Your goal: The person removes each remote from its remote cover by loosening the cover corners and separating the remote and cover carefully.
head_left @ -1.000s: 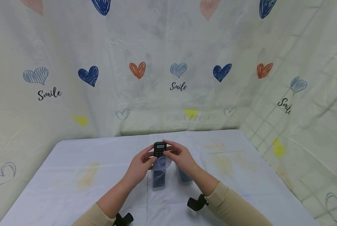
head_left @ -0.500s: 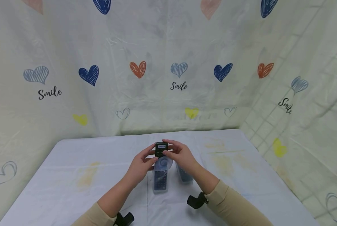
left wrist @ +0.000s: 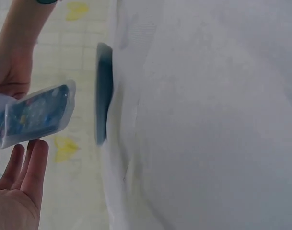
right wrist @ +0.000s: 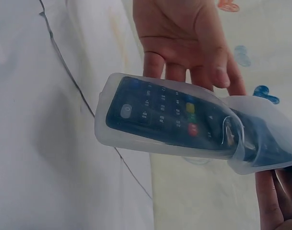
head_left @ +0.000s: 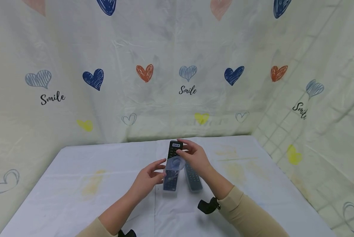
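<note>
In the head view a black remote control point(head_left: 173, 148) sticks out at the top of a translucent sleeve point(head_left: 171, 180) whose round flap point(head_left: 175, 162) is folded back. My right hand point(head_left: 196, 157) pinches the upper end of the remote between thumb and fingers. Close at the sleeve's left edge is my left hand point(head_left: 148, 177), its fingers loosely extended. In the right wrist view the left hand point(right wrist: 179, 38) has its fingers behind the sleeve's edge, with the thumb in front. The remote's coloured buttons show through the sleeve. The left wrist view shows the sleeve point(left wrist: 38, 115) raised above the table.
A second remote in a clear sleeve point(head_left: 193, 177) lies on the white-covered table point(head_left: 76, 197), just right of the held one. Dark wrist cameras hang at both wrists, the right one point(head_left: 208, 206) over the cloth. A curtain point(head_left: 165, 42) with printed hearts hangs behind the table.
My right hand has moved up and right with the remote and its sleeve, which now tilt. More black remote shows above the flap. My left fingers have come away from the remote's upper part.
</note>
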Demonstrator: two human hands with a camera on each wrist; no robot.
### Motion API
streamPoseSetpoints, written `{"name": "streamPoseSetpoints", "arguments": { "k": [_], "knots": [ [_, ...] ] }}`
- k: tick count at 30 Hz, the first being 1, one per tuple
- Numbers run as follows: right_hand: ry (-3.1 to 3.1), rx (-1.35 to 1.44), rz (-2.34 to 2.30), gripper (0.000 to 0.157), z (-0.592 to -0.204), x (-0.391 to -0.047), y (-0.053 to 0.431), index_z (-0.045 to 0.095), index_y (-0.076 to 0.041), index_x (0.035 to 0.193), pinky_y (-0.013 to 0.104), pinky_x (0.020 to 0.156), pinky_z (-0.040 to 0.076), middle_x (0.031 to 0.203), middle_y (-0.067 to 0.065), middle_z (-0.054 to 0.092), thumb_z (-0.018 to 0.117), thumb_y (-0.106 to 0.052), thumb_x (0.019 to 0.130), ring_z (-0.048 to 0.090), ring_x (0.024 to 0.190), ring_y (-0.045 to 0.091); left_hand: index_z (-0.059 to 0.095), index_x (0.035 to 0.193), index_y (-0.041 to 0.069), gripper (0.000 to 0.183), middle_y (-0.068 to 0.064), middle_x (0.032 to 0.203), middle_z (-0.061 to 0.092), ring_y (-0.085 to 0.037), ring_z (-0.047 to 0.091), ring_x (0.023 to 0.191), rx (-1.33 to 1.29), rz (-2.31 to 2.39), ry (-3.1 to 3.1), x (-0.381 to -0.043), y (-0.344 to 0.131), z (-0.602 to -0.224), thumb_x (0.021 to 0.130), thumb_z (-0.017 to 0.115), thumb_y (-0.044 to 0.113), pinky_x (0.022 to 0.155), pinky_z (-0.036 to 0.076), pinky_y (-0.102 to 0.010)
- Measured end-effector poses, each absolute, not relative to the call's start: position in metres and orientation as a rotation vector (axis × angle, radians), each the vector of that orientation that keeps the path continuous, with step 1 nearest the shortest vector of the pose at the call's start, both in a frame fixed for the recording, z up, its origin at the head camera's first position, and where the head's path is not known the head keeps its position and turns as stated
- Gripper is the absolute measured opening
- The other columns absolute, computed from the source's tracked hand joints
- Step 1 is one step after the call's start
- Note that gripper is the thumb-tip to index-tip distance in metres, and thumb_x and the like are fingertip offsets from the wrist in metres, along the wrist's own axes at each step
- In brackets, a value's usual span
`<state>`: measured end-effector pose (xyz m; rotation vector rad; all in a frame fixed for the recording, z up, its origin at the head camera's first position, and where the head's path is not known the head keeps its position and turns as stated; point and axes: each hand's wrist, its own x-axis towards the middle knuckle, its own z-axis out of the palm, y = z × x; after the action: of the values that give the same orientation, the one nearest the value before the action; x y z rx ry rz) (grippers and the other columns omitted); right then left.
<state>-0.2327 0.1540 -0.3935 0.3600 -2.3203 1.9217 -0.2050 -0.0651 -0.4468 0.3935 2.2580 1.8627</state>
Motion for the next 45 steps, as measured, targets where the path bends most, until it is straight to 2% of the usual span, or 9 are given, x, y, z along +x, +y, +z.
{"name": "streamPoseSetpoints", "arguments": {
  "k": [6, 11, 15, 23, 31, 39, 45],
  "knots": [
    [-2.338, 0.306, 1.884, 0.047, -0.391, -0.234, 0.156, 0.061, -0.020, 0.137, 0.031, 0.075, 0.052, 0.112, 0.012, 0.071, 0.073, -0.020, 0.091, 0.069, 0.097, 0.023, 0.050, 0.147, 0.024, 0.058, -0.012, 0.123, 0.066, -0.023, 0.066, 0.105, 0.386, 1.773, 2.287, -0.200, -0.063, -0.451, 0.093, 0.071, 0.021, 0.082, 0.058, -0.037],
    [-2.309, 0.326, 1.980, 0.049, -0.388, -0.234, 0.157, 0.057, -0.013, 0.140, 0.030, 0.078, 0.053, 0.116, 0.015, 0.069, 0.071, -0.015, 0.093, 0.069, 0.098, 0.023, 0.051, 0.146, 0.028, 0.057, -0.008, 0.118, 0.068, -0.020, 0.065, 0.103, 0.399, 1.735, 2.343, -0.198, -0.062, -0.452, 0.093, 0.071, 0.021, 0.080, 0.058, -0.036],
    [-2.284, 0.338, 1.997, 0.046, -0.391, -0.237, 0.158, 0.059, -0.014, 0.137, 0.031, 0.079, 0.056, 0.114, 0.016, 0.069, 0.071, -0.015, 0.093, 0.070, 0.096, 0.021, 0.048, 0.147, 0.034, 0.060, -0.007, 0.120, 0.067, -0.019, 0.065, 0.103, 0.412, 1.696, 2.367, -0.196, -0.061, -0.453, 0.093, 0.071, 0.023, 0.081, 0.057, -0.034],
    [-2.229, 0.288, 1.989, 0.043, -0.386, -0.234, 0.158, 0.061, -0.010, 0.134, 0.030, 0.078, 0.057, 0.113, 0.018, 0.069, 0.071, -0.013, 0.092, 0.070, 0.097, 0.025, 0.035, 0.152, 0.042, 0.076, -0.008, 0.121, 0.064, -0.016, 0.067, 0.094, 0.465, 1.625, 2.367, -0.192, -0.063, -0.457, 0.091, 0.073, 0.016, 0.077, 0.058, -0.031],
    [-2.183, 0.222, 2.040, 0.045, -0.386, -0.233, 0.160, 0.061, -0.009, 0.135, 0.026, 0.074, 0.056, 0.112, 0.019, 0.069, 0.072, -0.011, 0.092, 0.069, 0.093, 0.020, 0.027, 0.153, 0.050, 0.084, -0.010, 0.128, 0.060, -0.019, 0.067, 0.087, 0.516, 1.516, 2.381, -0.195, -0.065, -0.455, 0.091, 0.073, 0.016, 0.073, 0.056, -0.032],
    [-2.164, 0.149, 2.048, 0.043, -0.386, -0.234, 0.163, 0.063, -0.012, 0.133, 0.025, 0.072, 0.056, 0.113, 0.017, 0.069, 0.072, -0.013, 0.091, 0.068, 0.090, 0.016, 0.029, 0.154, 0.046, 0.083, -0.010, 0.134, 0.056, -0.015, 0.062, 0.078, 0.547, 1.391, 2.436, -0.195, -0.068, -0.451, 0.092, 0.071, 0.009, 0.066, 0.054, -0.030],
    [-2.114, 0.141, 2.085, 0.046, -0.386, -0.235, 0.165, 0.060, -0.009, 0.136, 0.025, 0.070, 0.057, 0.117, 0.018, 0.068, 0.072, -0.011, 0.092, 0.068, 0.092, 0.016, 0.026, 0.152, 0.052, 0.085, -0.011, 0.137, 0.055, -0.016, 0.060, 0.077, 0.570, 1.304, 2.437, -0.197, -0.075, -0.450, 0.091, 0.072, 0.015, 0.064, 0.052, -0.031]
  ]
}}
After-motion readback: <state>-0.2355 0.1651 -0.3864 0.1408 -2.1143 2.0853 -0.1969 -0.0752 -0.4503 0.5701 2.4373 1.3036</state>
